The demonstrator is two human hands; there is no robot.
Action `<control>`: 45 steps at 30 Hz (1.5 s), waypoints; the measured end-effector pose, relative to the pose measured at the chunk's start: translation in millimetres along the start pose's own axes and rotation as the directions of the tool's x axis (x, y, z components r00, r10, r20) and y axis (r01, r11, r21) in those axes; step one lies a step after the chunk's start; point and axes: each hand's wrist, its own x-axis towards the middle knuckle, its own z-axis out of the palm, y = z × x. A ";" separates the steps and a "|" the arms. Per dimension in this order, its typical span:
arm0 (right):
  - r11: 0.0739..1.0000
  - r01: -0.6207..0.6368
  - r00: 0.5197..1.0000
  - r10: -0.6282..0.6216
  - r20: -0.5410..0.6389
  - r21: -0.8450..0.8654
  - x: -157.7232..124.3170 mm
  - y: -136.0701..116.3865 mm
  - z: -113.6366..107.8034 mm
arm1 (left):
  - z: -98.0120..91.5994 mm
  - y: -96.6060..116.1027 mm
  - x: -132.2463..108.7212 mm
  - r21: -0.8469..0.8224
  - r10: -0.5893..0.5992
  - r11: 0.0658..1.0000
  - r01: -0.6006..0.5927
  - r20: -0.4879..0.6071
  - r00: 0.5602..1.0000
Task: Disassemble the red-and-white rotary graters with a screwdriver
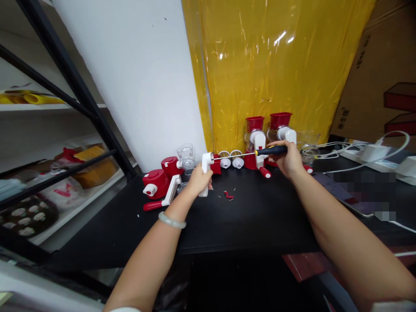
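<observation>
While you stand at the black table point(253, 221), a broad yellow plastic sheet point(276, 65) hangs behind it, next to a white wall point(136, 78). A cardboard box point(373, 78) leans at your far right; it carries dark printed characters on its side and near its lower corner, but they are too small and slanted to read. No other label or brand shows legibly. A dark metal rack point(81, 91) with cluttered shelves fills your left.

Along the back of the table stand two red-and-white hand-crank machines point(255, 143), with two more red units point(156, 184) lying further left and white drum inserts point(231, 159) between them. White cables and a power strip point(370, 151) lie to the right.

Your right hand point(287, 160) is wrapped around the black-and-yellow grip of a screwdriver point(271, 151), fingers curled tight together, the shaft held level and pointing left. Your left hand point(199, 180) is closed in a fist about a white crank piece point(206, 167), held upright just above the table's middle; the screwdriver tip meets its upper end. A pale bracelet point(171, 221) sits on your left wrist.

Small red bits and screws point(228, 196) lie loose on the table just right of your left hand.
</observation>
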 end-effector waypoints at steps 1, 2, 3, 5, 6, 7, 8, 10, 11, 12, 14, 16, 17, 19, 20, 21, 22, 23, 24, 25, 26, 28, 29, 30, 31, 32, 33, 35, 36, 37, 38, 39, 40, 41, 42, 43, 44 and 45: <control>0.997 0.000 1.000 -0.002 -0.027 -0.076 0.6 1.7 -2.1 | 2.3 -2.2 0.0 0.000 -0.016 1.000 0.016 0.017 1.000; 0.989 0.003 0.999 -0.010 -0.049 -0.148 1.2 3.5 -3.9 | 4.2 -4.5 0.2 0.015 -0.031 0.999 0.031 0.026 0.999; 0.979 0.008 0.998 -0.021 -0.060 -0.202 1.7 5.2 -5.4 | 5.7 -6.5 0.4 0.041 -0.047 0.998 0.046 0.028 0.999; 0.971 0.020 0.998 -0.032 -0.047 -0.237 2.4 8.5 -6.4 | 7.0 -9.2 0.7 0.088 -0.070 0.994 0.068 0.025 0.997; 0.975 0.019 0.999 -0.027 -0.034 -0.223 2.6 10.2 -5.9 | 6.8 -9.5 0.8 0.093 -0.079 0.993 0.076 0.021 0.997; 0.980 0.015 0.999 -0.020 -0.025 -0.197 2.8 11.8 -4.8 | 6.3 -9.1 0.8 0.084 -0.085 0.993 0.083 0.015 0.996; 0.987 0.005 1.000 -0.008 -0.019 -0.161 3.1 13.3 -3.3 | 5.4 -8.2 0.8 0.067 -0.090 0.994 0.089 0.009 0.996; 0.997 -0.027 1.000 0.026 -0.015 -0.070 4.0 16.4 -0.1 | 3.4 -5.9 0.8 0.045 -0.098 0.994 0.098 0.007 0.995; 0.999 -0.045 0.999 0.045 -0.010 -0.026 4.5 17.8 1.1 | 2.4 -4.8 0.8 0.053 -0.100 0.994 0.099 0.005 0.995; 0.998 -0.061 0.998 0.061 0.001 0.008 5.1 19.1 1.9 | 1.6 -3.9 0.8 0.072 -0.096 0.993 0.096 0.003 0.995; 0.997 -0.074 0.997 0.074 0.026 0.032 5.9 21.1 1.8 | 0.7 -2.9 0.7 0.105 -0.091 0.990 0.091 -0.007 0.996; 0.998 -0.063 0.998 0.063 0.026 -0.006 5.4 21.5 -0.4 | 0.6 -2.7 0.6 0.093 -0.097 0.991 0.097 -0.011 0.995; 0.997 -0.061 0.998 0.062 0.023 -0.046 4.5 21.0 -2.0 | 0.7 -2.9 0.6 0.079 -0.103 0.991 0.104 -0.009 0.995; 0.980 -0.048 0.999 0.051 0.010 -0.191 1.9 18.7 -5.8 | 1.1 -4.4 1.0 0.077 -0.110 0.991 0.110 -0.010 0.994; 0.957 -0.030 0.999 0.034 0.008 -0.289 0.6 17.3 -7.6 | 1.4 -5.7 1.5 0.089 -0.109 0.990 0.110 -0.012 0.994; 0.926 -0.008 1.000 0.012 0.010 -0.378 -0.5 16.0 -9.1 | 1.8 -7.3 2.1 0.104 -0.110 0.988 0.111 -0.013 0.994; 0.898 0.015 1.000 -0.010 0.012 -0.440 -1.1 15.0 -10.0 | 2.4 -9.1 2.7 0.114 -0.115 0.987 0.115 -0.009 0.993; 0.885 0.033 0.999 -0.031 0.013 -0.464 -1.2 14.4 -10.2 | 3.1 -10.8 3.4 0.113 -0.123 0.986 0.122 0.000 0.992; 0.893 0.042 0.999 -0.039 0.016 -0.447 -0.8 14.3 -9.7 | 3.9 -12.3 3.8 0.102 -0.134 0.986 0.133 0.009 0.991; 0.918 0.042 0.999 -0.039 0.014 -0.395 0.0 14.6 -8.5 | 4.7 -13.5 4.2 0.088 -0.145 0.986 0.143 0.016 0.989; 0.947 0.035 0.999 -0.033 0.011 -0.319 1.0 15.0 -6.8 | 5.4 -14.2 4.3 0.073 -0.153 0.986 0.151 0.018 0.988; 0.988 0.011 1.000 -0.008 0.021 -0.155 2.2 15.0 -2.8 | 6.0 -14.5 4.5 0.047 -0.158 0.986 0.158 0.013 0.987; 0.997 -0.011 0.999 0.014 0.037 -0.081 2.1 14.2 -1.0 | 5.8 -14.4 4.6 0.039 -0.155 0.987 0.155 0.009 0.988; 0.999 -0.043 0.997 0.044 0.061 -0.015 1.4 12.7 0.5 | 5.3 -14.3 5.0 0.032 -0.150 0.988 0.150 0.005 0.989; 0.996 -0.085 0.992 0.081 0.094 0.040 0.3 10.7 1.4 | 4.4 -14.3 5.5 0.022 -0.145 0.989 0.145 0.003 0.989; 0.988 -0.132 0.984 0.120 0.130 0.081 -1.2 8.2 1.8 | 3.4 -14.4 6.3 0.010 -0.145 0.989 0.145 0.001 0.989; 0.978 -0.176 0.974 0.157 0.166 0.112 -2.8 5.6 1.9 | 2.3 -14.7 7.1 -0.004 -0.149 0.989 0.149 -0.001 0.989; 0.959 -0.244 0.949 0.206 0.238 0.144 -5.3 1.2 1.5 | 0.2 -15.3 8.7 -0.029 -0.162 0.986 0.161 -0.012 0.987; 0.955 -0.259 0.940 0.215 0.265 0.146 -5.9 0.1 1.2 | -0.7 -15.5 9.3 -0.035 -0.166 0.986 0.165 -0.015 0.986; 0.957 -0.258 0.937 0.214 0.275 0.134 -6.0 -0.2 0.9 | -1.3 -15.7 9.6 -0.037 -0.169 0.985 0.168 -0.019 0.985; 0.965 -0.242 0.943 0.209 0.260 0.099 -5.6 0.5 0.5 | -1.7 -15.7 9.8 -0.036 -0.171 0.985 0.170 -0.022 0.985; 0.976 -0.213 0.954 0.201 0.222 0.032 -4.9 2.0 -0.1 | -1.9 -15.8 9.7 -0.033 -0.171 0.985 0.170 -0.024 0.985; 0.982 -0.177 0.968 0.185 0.169 -0.067 -4.0 4.2 -1.0 | -2.1 -16.0 9.5 -0.024 -0.170 0.985 0.169 -0.028 0.985; 0.972 -0.138 0.981 0.161 0.112 -0.189 -3.0 6.9 -2.2 | -2.2 -16.4 9.4 -0.007 -0.164 0.986 0.164 -0.034 0.986; 0.944 -0.103 0.989 0.129 0.065 -0.312 -2.0 9.9 -3.7 | -2.2 -17.0 9.2 0.016 -0.154 0.988 0.154 -0.039 0.987; 0.909 -0.072 0.994 0.097 0.040 -0.411 -1.1 13.0 -5.4 | -2.3 -17.8 9.2 0.043 -0.138 0.989 0.140 -0.042 0.989; 0.883 -0.043 0.997 0.069 0.039 -0.467 -0.2 15.9 -7.0 | -2.3 -18.8 9.3 0.071 -0.123 0.990 0.125 -0.040 0.992; 0.878 -0.020 0.997 0.051 0.052 -0.479 0.6 18.6 -8.4 | -2.4 -19.9 9.6 0.093 -0.111 0.989 0.114 -0.034 0.993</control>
